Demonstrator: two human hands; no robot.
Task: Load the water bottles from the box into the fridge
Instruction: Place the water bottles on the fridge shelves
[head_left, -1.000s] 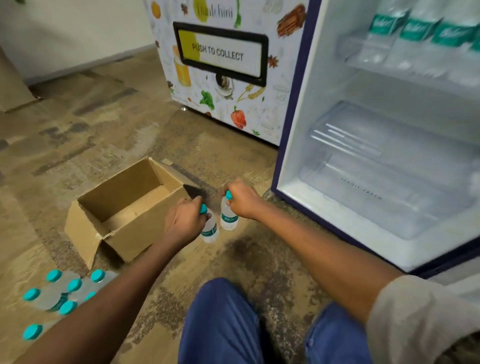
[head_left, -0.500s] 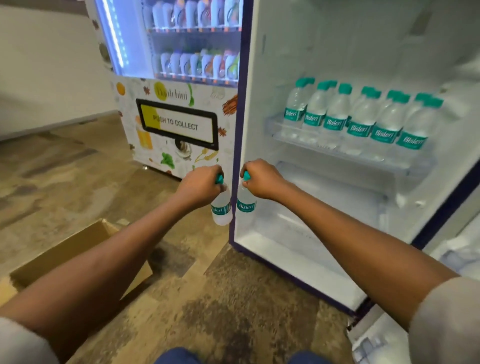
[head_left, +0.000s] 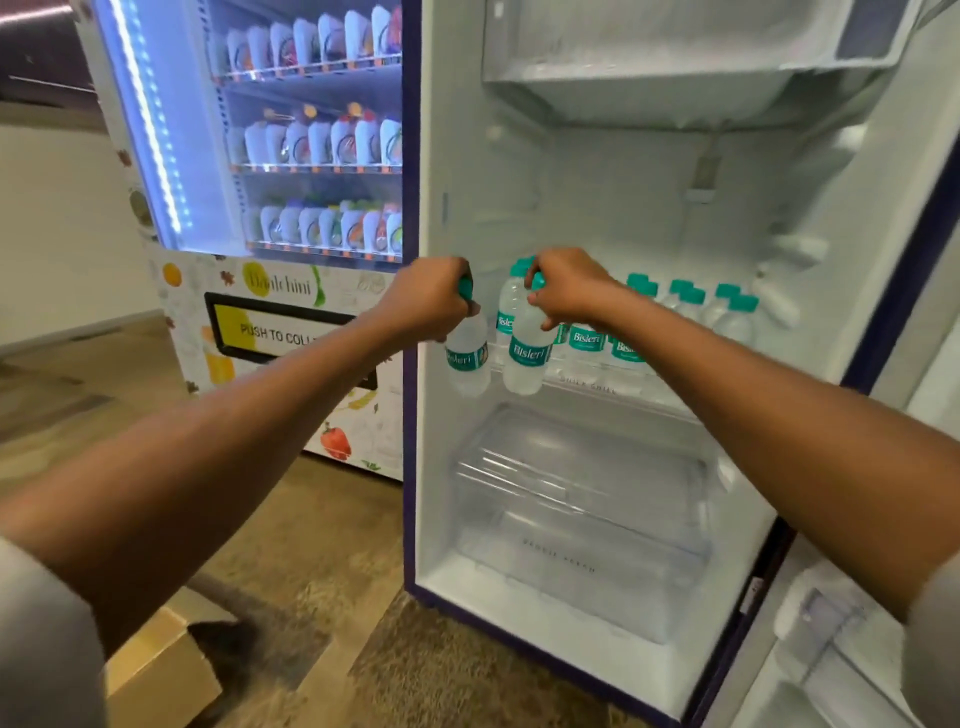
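BOTTLES GO IN: A person's left hand (head_left: 431, 301) and right hand (head_left: 566, 291) each clamp a small water bottle by its teal-capped neck, so the bodies hang upright at the mouth of the open fridge (head_left: 519, 182). The left bottle (head_left: 467, 358) hangs at the cabinet's left edge. The right bottle (head_left: 527, 358) hangs just in front of the shelf (head_left: 597, 384), beside the row of bottles (head_left: 685, 306) standing there. Holding them at the neck likely leaves the bases free to be set down at the shelf's left end, though how much room remains there is hard to judge. The cardboard box (head_left: 161, 670) sits on the floor below the left arm.
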